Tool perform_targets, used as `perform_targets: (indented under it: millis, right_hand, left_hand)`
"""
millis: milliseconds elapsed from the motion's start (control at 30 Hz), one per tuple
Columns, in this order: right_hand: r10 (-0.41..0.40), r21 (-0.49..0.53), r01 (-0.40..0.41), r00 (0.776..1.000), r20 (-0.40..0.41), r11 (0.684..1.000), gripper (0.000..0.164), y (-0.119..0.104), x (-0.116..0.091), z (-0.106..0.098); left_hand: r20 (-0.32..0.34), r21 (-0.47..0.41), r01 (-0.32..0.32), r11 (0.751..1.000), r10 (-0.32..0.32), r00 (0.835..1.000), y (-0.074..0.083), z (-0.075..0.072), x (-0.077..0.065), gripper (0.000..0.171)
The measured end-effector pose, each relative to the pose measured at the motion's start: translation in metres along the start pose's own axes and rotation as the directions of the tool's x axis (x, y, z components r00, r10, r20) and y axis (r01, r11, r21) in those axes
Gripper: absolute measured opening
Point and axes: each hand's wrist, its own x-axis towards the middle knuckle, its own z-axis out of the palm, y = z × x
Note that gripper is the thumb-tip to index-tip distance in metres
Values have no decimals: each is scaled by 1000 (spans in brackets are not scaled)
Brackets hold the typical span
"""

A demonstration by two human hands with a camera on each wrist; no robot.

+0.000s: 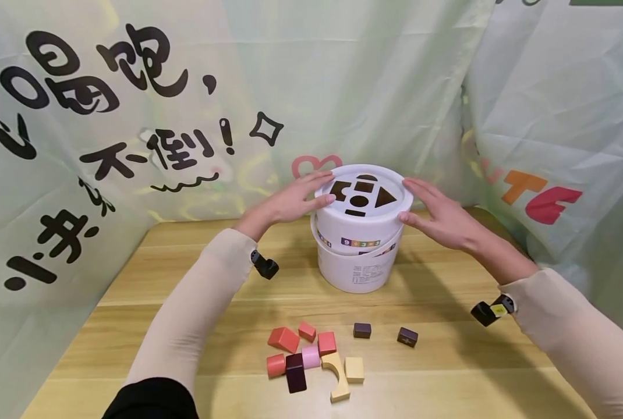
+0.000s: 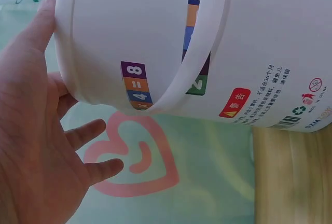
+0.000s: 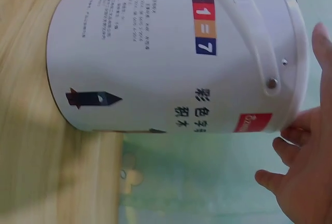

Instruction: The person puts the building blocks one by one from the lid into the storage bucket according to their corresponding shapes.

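Evidently, from my distant seat, both hands frame a white bucket (image 1: 356, 267) standing upright towards the back of the wooden table (image 1: 437, 384). The left hand (image 1: 296, 198) has its fingers spread along the rim, thumb at the near side; the right hand (image 1: 442, 218) mirrors it, fingers extended and parted. Neither curls round anything, so I judge this paired touch steadies the lid (image 1: 372, 201) evenly; how hard they press, I cannot tell. Its 6 shaped holes face up. The handle (image 3: 262, 47) hangs down, away from the fingertips. Nearer me, 8 blocks (image 1: 310, 357) cluster, with 2 small dark blocks (image 1: 361, 330) apart to the right, probably set there for easy reach.
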Motion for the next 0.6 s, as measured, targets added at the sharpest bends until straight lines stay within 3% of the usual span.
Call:
perform_targets:
  millis: [167,300,600]
  right_hand:
    - [-1,105,7,998,-59,994,74,-2,5,10]
    - [-8,141,16,998,-60,990,73,-3,7,16]
    - [-29,77,27,999,21,997,72,-11,12,13]
  left_hand:
    - [-21,-8,12,1000,-12,1000,-2,3,-6,71]
    - [-27,-8,3,1000,-3,1000,-5,4,-14,72]
    - [-74,40,9,999,-6,997,-8,1,-36,74]
